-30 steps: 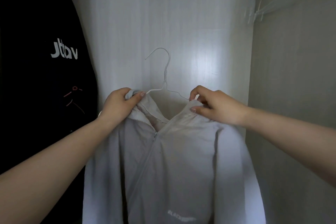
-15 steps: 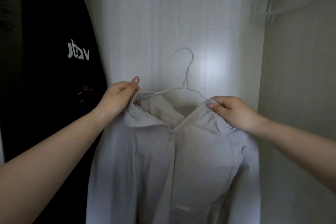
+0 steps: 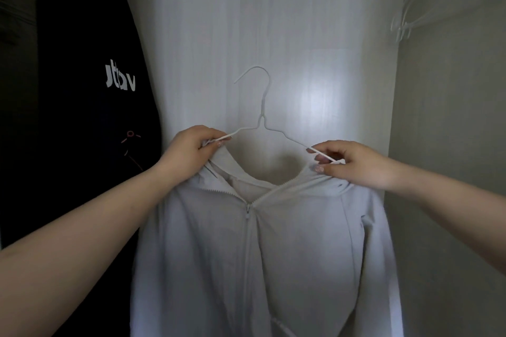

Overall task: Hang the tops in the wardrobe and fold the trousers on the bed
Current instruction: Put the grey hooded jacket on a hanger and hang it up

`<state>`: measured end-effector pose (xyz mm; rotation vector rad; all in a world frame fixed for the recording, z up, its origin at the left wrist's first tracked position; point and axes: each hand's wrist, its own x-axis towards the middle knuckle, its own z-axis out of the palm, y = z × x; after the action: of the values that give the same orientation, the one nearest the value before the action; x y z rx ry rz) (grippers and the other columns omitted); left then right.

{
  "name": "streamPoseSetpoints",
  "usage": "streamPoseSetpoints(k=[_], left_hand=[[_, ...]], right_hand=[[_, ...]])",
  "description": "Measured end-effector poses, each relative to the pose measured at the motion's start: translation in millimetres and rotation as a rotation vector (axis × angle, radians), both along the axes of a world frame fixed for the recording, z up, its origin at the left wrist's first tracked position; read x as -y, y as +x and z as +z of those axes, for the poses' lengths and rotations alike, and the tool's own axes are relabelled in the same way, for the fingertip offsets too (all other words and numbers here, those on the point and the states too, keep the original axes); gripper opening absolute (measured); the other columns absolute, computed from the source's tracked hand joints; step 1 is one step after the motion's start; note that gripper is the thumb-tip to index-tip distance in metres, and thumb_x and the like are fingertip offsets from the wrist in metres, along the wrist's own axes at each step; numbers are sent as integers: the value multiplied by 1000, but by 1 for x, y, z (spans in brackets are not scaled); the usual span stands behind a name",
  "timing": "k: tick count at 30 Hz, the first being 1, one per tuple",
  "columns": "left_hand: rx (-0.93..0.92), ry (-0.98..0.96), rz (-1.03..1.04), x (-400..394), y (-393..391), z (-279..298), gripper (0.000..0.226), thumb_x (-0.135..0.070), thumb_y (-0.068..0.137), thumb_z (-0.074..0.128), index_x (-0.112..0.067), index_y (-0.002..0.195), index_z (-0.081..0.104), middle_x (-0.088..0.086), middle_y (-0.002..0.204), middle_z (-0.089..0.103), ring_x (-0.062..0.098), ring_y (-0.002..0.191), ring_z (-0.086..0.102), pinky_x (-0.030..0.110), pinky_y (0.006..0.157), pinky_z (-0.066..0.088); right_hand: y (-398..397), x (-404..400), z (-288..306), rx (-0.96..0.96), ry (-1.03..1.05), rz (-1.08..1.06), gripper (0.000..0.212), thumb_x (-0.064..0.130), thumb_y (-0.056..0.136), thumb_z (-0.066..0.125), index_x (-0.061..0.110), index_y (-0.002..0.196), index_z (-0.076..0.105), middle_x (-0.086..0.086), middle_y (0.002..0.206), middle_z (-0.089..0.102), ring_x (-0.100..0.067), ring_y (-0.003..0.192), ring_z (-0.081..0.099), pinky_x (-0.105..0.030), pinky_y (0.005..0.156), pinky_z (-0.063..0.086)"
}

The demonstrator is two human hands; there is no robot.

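A pale grey zip-up jacket [image 3: 273,249] hangs in front of me on a thin white wire hanger [image 3: 263,107], inside the wardrobe. My left hand [image 3: 189,150] grips the hanger's left arm together with the jacket's collar. My right hand [image 3: 353,164] pinches the hanger's right arm and the fabric at the right shoulder. The hook points up and left, free of any rail. The jacket's zip is partly closed, and its lower part runs out of the frame.
A black top with white lettering [image 3: 93,107] hangs at the left on its own hanger. Several empty white hangers [image 3: 410,8] hang at the upper right. The wardrobe's white back panel [image 3: 273,22] and grey right wall [image 3: 451,117] close in the space.
Both hands have slid outward from the collar onto the hanger's arms. The jacket now sits more squarely on the hanger, its neckline spread wide open.
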<state>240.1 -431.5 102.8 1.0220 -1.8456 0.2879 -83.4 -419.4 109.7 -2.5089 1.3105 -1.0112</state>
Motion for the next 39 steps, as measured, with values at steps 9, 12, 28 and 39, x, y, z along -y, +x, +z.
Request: streamPoseSetpoints(k=[9,12,28,39], left_hand=[[-131,105,-8,18,13,15,16,-8,88,66,-13,99,76,-2,101,73,8,97,63,24,91,45],[-117,124,19,20,4,18,18,-8,90,63,-12,102,75,1,106,72,13,101,64,28,94,46],[-494,242,-186,-14,-19,55,31,-13,90,64,-14,121,63,-4,110,65,-2,94,60,0,73,42],[-707,415,-442,-63,5,119,24,-39,93,57,-25,105,72,-3,109,72,12,109,64,39,93,50]], right_hand=[[-24,-13,12,32,409,65,33,38,84,60,14,104,70,-11,107,71,-18,95,69,-29,87,52],[-8,-20,8,355,653,334,33,16,82,64,10,114,64,-10,114,69,-20,102,67,-27,85,55],[104,1,38,698,443,404,19,14,90,53,20,91,71,2,84,73,-7,65,69,-13,50,49],[215,10,135,787,274,677,12,14,95,50,4,92,56,-4,62,61,-14,57,61,-24,54,48]])
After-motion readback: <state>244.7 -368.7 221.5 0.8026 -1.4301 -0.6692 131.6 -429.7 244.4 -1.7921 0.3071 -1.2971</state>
